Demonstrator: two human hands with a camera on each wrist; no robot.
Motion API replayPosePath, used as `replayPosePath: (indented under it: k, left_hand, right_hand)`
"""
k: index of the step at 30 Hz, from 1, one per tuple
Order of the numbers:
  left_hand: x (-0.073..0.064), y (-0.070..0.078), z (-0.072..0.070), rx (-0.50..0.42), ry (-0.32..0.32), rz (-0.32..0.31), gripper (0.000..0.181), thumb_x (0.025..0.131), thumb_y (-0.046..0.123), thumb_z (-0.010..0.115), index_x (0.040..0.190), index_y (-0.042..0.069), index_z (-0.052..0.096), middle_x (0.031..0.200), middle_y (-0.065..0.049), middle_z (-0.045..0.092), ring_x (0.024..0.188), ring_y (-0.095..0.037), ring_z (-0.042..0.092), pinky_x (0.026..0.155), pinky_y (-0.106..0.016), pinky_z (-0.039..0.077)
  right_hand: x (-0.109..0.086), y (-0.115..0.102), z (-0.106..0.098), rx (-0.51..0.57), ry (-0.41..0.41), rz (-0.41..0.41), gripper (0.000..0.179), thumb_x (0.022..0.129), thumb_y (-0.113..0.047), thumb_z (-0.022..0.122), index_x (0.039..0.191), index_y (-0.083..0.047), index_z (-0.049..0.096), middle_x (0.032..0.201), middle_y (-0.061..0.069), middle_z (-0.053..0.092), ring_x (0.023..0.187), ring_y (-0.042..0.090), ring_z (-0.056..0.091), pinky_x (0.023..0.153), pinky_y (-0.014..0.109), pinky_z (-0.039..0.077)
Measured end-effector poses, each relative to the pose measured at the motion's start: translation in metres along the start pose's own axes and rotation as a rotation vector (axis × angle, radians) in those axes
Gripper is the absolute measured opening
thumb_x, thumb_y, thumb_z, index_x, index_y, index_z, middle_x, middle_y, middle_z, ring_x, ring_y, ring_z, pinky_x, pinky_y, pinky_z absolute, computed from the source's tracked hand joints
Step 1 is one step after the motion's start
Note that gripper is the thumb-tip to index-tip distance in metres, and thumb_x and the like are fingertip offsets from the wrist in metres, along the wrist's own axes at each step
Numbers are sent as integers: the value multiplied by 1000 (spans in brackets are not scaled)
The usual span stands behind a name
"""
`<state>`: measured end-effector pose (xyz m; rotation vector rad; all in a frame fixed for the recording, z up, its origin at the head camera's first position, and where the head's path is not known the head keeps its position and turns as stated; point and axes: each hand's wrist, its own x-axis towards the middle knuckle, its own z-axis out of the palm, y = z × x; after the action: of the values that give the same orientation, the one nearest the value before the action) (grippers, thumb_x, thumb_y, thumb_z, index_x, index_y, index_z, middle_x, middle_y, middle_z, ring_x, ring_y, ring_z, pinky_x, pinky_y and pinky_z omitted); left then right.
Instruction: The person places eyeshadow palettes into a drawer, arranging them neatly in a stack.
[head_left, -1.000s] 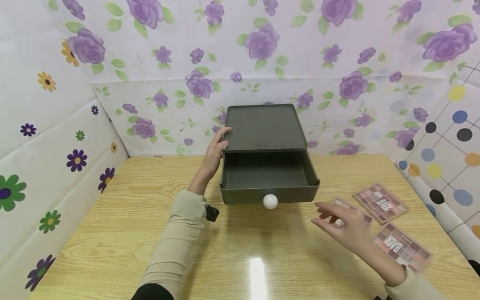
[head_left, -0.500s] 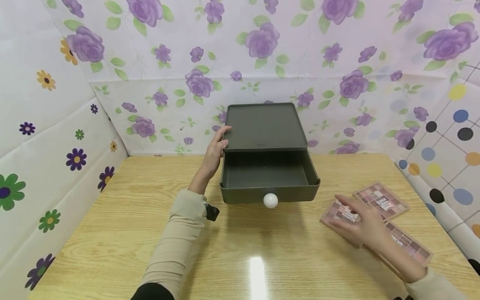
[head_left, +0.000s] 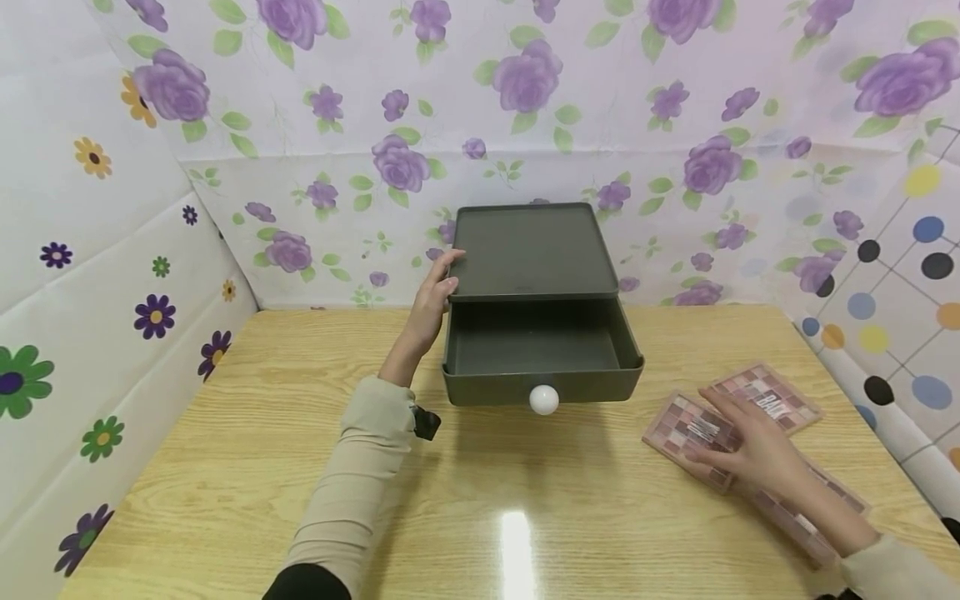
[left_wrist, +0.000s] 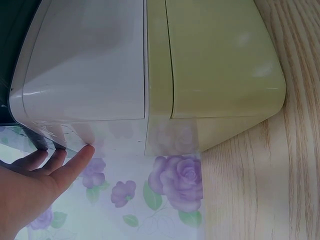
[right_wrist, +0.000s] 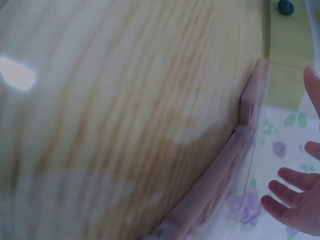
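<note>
A dark green drawer unit (head_left: 536, 250) stands at the back of the table, its top drawer (head_left: 487, 389) pulled out with nothing inside. My left hand (head_left: 430, 308) rests straight fingertips against the unit's left side. Lower tiers show in the left wrist view, one white (left_wrist: 95, 70) and one yellow (left_wrist: 220, 60). On the right, my right hand (head_left: 761, 446) is over the makeup palettes, thumb and fingers spread. The nearest palette (head_left: 678, 425) lies under its fingertips. Another palette (head_left: 780, 400) is behind the hand, and a third palette (head_left: 795, 529) is partly hidden beneath the wrist.
A white round knob (head_left: 544, 400) sticks out from the drawer front. The wood table (head_left: 300, 417) meets flower-patterned cloth (head_left: 337, 208) at the back and left. Dotted cloth (head_left: 892, 367) borders the right side, close to the palettes.
My right hand has moved right and down from near the drawer's corner to over the palettes, uncovering the leftmost one. The left hand stays at the unit's side.
</note>
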<state>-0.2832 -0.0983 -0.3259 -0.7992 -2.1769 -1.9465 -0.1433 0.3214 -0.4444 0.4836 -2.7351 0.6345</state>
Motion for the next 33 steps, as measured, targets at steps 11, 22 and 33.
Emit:
replayPosePath:
  k: [11, 22, 33]
  left_hand:
    - [10, -32, -5, 19, 31, 24, 56, 85, 30, 36, 136, 8, 35, 147, -7, 21, 66, -12, 28, 55, -23, 22]
    - [5, -14, -2, -17, 4, 9, 56, 85, 20, 34, 136, -2, 31, 147, -18, 16, 68, -12, 28, 57, -25, 22]
    - [0, 0, 0, 0, 13, 10, 56, 85, 20, 33, 135, -4, 31, 143, -20, 21, 64, -11, 25, 57, -23, 22]
  right_hand:
    - [-9, 12, 1, -97, -204, 14, 100, 59, -57, 74, 135, -1, 40, 127, 35, 37, 112, 55, 31, 83, 69, 26]
    - [-12, 9, 4, -143, -272, 91, 100, 56, -67, 70, 130, -4, 46, 128, 33, 35, 114, 58, 28, 76, 74, 28]
    - [-10, 5, 0, -81, -188, 79, 91, 57, -56, 76, 123, 1, 52, 114, 34, 43, 101, 51, 39, 73, 67, 35]
